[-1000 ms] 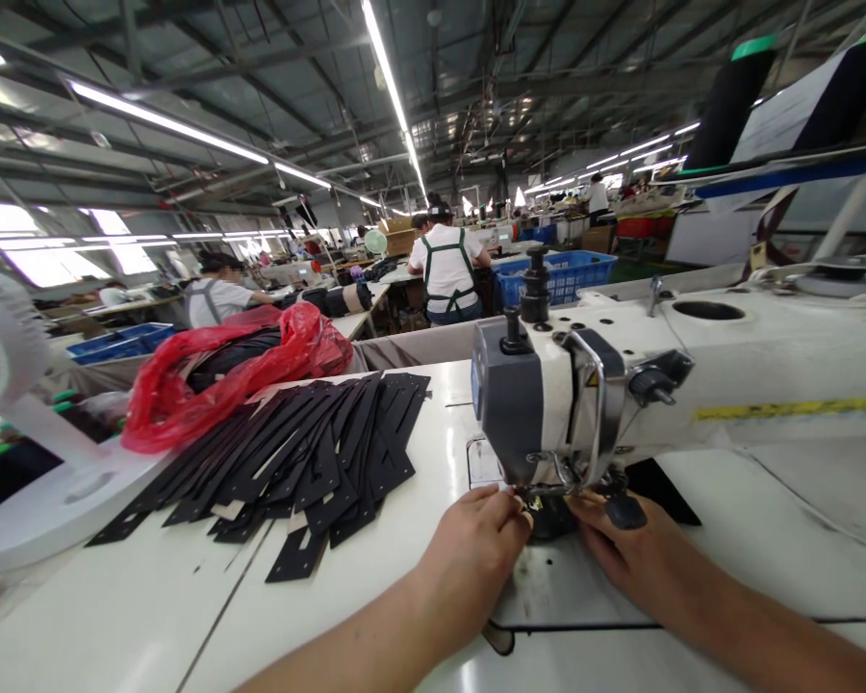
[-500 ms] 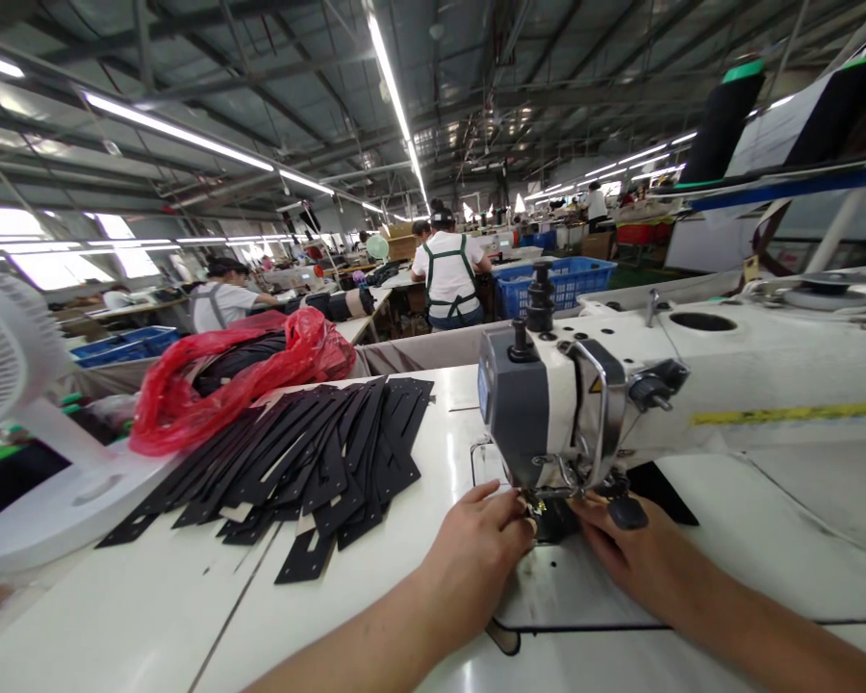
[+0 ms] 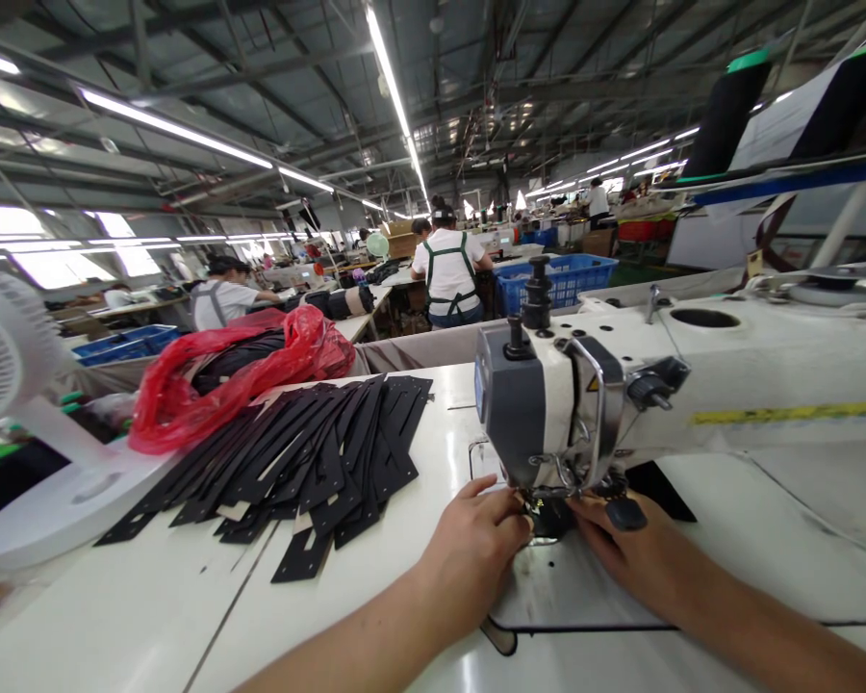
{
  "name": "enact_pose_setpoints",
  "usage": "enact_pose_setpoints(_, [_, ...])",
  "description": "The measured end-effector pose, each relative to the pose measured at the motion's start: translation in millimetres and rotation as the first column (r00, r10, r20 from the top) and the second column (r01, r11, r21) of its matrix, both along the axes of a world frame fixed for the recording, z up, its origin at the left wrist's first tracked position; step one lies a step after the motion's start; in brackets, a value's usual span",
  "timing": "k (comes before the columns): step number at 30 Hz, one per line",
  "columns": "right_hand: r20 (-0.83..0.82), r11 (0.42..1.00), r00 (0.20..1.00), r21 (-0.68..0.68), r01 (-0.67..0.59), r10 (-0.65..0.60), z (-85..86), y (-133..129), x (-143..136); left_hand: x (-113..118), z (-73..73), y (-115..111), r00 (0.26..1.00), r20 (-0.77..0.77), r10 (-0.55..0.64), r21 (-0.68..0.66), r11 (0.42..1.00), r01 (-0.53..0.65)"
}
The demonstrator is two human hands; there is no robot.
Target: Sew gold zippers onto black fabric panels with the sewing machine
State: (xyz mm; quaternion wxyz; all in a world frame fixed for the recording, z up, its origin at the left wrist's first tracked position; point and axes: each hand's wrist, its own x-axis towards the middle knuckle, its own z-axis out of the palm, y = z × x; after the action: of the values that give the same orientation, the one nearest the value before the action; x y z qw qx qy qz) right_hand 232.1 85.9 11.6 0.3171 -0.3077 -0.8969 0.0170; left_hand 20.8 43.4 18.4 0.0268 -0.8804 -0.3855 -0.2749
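Note:
A sewing machine [image 3: 530, 414] stands in front of me, its needle area low over the bed. Under the presser foot lies a black flat strip [image 3: 550, 520], and its other end [image 3: 660, 489] shows behind my right wrist. From the left, my left hand [image 3: 469, 539] has its fingers curled in at the strip's edge beside the needle, the thumb or a finger raised. My right hand [image 3: 624, 544] grips the strip from the right, its fingertips partly behind the machine's black knob [image 3: 624, 513]. Exactly how the fingers hold the strip is partly hidden.
Left of the machine a fanned pile of black strips [image 3: 332, 452] covers part of the white table [image 3: 361, 616]. Behind it sits a red plastic bag [image 3: 188, 395]; a white fan [image 3: 58, 414] stands far left. Thread cones [image 3: 728, 115] rise at the right. Co-workers [image 3: 448, 269] sit beyond.
Both hands stay at the needle, with hardly any shift. The whole view has moved very slightly; the strip pile is unchanged.

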Motion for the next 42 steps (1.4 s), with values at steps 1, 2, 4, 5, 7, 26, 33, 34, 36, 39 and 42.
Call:
enact_pose_setpoints(1, [0.001,1.0,1.0,0.002,0.004,-0.004,-0.5,0,0,0,0.2,0,1.0,-0.002,0.001,0.001,1.0,-0.001])
enact_pose_setpoints(2, [0.007,1.0,1.0,-0.002,0.005,-0.005,-0.9,0,1,0,0.4,0,1.0,-0.006,0.002,0.001,1.0,-0.002])
enact_pose_setpoints(4, [0.017,1.0,1.0,-0.018,0.004,-0.004,-0.9,0,1,0,0.7,-1,1.0,-0.016,0.006,0.0,1.0,-0.006])
enact_pose_setpoints(5, [0.021,0.999,1.0,-0.033,0.004,-0.003,-0.3,0,1,0,0.8,-1,1.0,-0.023,0.01,0.0,1.0,-0.01])
enact_pose_setpoints(7, [0.016,0.998,1.0,-0.068,0.006,-0.005,1.9,-1,1,-1,0.6,-1,0.999,-0.033,0.018,0.002,1.0,-0.018])
enact_pose_setpoints(26, [0.059,1.0,0.998,0.0,-0.018,0.018,2.1,2,2,-2,2.4,0,0.999,-0.047,-0.007,0.032,0.999,0.009])
enact_pose_setpoints(33, [0.056,0.999,0.998,0.039,-0.016,0.014,-2.0,0,1,-6,-0.9,1,0.998,-0.055,-0.032,0.029,0.999,0.034])
enact_pose_setpoints(34, [0.057,0.999,0.998,0.048,-0.017,0.014,-2.9,1,0,-6,-1.3,1,0.998,-0.062,-0.034,0.026,0.999,0.035])
enact_pose_setpoints(36, [0.067,0.997,0.998,0.074,-0.019,0.014,-2.9,2,-1,-5,-2.2,2,0.997,-0.071,-0.029,0.025,0.999,0.031])
enact_pose_setpoints(39, [0.1,0.991,0.995,0.135,-0.001,-0.013,3.8,5,5,-6,-2.3,5,0.997,-0.068,-0.02,0.036,0.999,0.022])
enact_pose_setpoints(42, [0.118,0.97,0.984,0.223,0.102,-0.13,14.4,-1,25,-7,2.3,3,0.999,-0.053,0.001,0.047,0.999,0.001])
